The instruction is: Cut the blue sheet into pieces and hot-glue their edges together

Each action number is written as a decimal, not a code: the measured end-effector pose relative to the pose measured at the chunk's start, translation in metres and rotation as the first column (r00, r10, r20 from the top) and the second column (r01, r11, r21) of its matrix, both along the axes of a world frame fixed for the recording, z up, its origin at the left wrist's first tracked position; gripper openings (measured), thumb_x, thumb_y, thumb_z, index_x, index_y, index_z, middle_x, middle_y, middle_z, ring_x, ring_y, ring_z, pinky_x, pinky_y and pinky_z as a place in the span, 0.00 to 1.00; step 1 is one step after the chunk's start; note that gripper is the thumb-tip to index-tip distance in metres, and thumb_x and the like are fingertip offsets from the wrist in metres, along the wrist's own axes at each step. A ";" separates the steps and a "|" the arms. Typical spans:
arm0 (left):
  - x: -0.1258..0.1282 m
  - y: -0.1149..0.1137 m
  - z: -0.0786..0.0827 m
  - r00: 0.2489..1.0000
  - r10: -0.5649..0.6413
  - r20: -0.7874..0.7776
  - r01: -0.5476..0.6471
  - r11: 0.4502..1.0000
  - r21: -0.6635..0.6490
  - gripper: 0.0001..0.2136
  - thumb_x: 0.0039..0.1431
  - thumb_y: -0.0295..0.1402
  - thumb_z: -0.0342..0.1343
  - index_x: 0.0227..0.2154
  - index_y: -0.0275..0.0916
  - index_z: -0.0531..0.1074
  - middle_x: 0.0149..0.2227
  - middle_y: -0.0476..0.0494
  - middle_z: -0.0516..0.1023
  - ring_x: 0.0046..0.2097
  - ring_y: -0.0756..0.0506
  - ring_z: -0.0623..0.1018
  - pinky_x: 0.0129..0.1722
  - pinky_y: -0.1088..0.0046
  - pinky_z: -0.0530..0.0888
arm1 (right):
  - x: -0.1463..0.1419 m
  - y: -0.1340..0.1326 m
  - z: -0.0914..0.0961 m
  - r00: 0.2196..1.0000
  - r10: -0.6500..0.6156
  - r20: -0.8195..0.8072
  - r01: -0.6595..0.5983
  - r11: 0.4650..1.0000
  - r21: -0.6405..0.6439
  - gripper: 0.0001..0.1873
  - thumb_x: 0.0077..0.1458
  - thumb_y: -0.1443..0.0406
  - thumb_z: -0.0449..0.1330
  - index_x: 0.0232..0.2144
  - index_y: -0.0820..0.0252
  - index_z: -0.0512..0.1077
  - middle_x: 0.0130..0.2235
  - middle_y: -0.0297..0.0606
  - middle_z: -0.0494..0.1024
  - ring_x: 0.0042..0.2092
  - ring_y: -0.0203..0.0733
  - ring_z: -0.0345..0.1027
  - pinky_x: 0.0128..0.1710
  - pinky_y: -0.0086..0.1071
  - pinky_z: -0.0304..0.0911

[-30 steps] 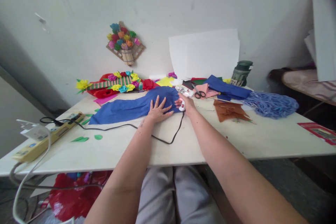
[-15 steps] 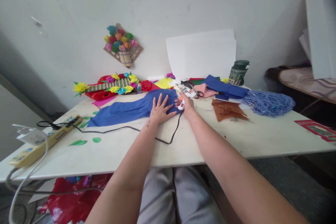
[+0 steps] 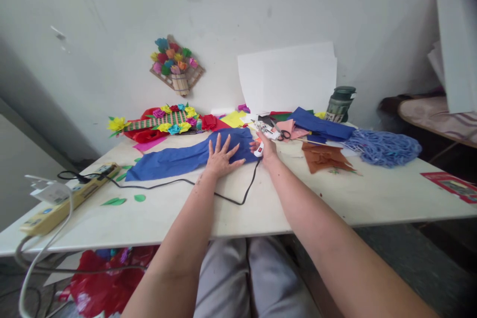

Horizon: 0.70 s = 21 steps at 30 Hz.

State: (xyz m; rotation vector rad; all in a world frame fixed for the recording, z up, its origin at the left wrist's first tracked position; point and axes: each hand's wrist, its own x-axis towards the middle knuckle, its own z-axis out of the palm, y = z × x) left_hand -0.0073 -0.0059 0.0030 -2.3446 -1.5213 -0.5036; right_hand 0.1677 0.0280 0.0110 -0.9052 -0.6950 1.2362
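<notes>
A long sheet of blue crepe paper (image 3: pixel 173 158) lies flat across the table. My left hand (image 3: pixel 220 157) rests on its right part, palm down with the fingers spread. Just to the right, my right hand (image 3: pixel 269 148) is wrapped round the handle of a white glue gun (image 3: pixel 258 150) with a red switch. The glue gun is by the paper's right end; my fingers hide part of it, and I cannot tell whether its nozzle touches the paper. From its handle a black cord (image 3: pixel 244 199) runs left, passing under my left forearm.
At left, a power strip (image 3: pixel 46 218) takes the cord's plug, near green paper leaves (image 3: pixel 139 198). Behind are a flower-decorated strip (image 3: pixel 158 121), scissors (image 3: pixel 283 134) and folded blue paper (image 3: pixel 324 124). Brown paper (image 3: pixel 324 158), blue stringy material (image 3: pixel 387 146) and a dark green bottle (image 3: pixel 341 104) stand right.
My left hand has slid slightly left and toward me on the blue paper. The right hand keeps its hold on the glue gun. The whole view has shifted a little.
</notes>
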 end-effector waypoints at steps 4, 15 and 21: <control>-0.004 -0.001 0.002 0.999 -0.033 -0.026 0.031 0.997 -0.066 0.28 0.51 0.58 0.41 0.54 0.57 0.60 0.64 0.53 0.41 0.63 0.34 0.33 0.57 0.45 0.33 | 0.000 0.000 0.001 1.000 -0.008 -0.005 0.008 1.000 -0.006 0.22 0.49 0.58 0.59 0.42 0.70 0.68 0.19 0.36 0.73 0.16 0.35 0.64 0.15 0.27 0.62; -0.002 0.003 -0.006 0.997 -0.004 -0.081 -0.002 0.997 -0.081 0.26 0.52 0.57 0.41 0.53 0.58 0.61 0.64 0.55 0.44 0.63 0.35 0.35 0.57 0.45 0.34 | 0.000 -0.004 0.002 1.000 -0.004 0.012 0.004 1.000 0.006 0.21 0.50 0.58 0.58 0.42 0.69 0.68 0.18 0.35 0.73 0.16 0.34 0.64 0.16 0.27 0.62; -0.001 -0.003 -0.004 0.995 -0.032 -0.098 0.035 0.999 0.019 0.26 0.58 0.51 0.38 0.58 0.52 0.53 0.63 0.53 0.46 0.64 0.40 0.37 0.59 0.49 0.34 | 0.001 -0.005 0.004 1.000 0.009 -0.019 -0.009 1.000 0.000 0.20 0.50 0.58 0.58 0.41 0.69 0.68 0.17 0.34 0.72 0.15 0.35 0.64 0.15 0.27 0.62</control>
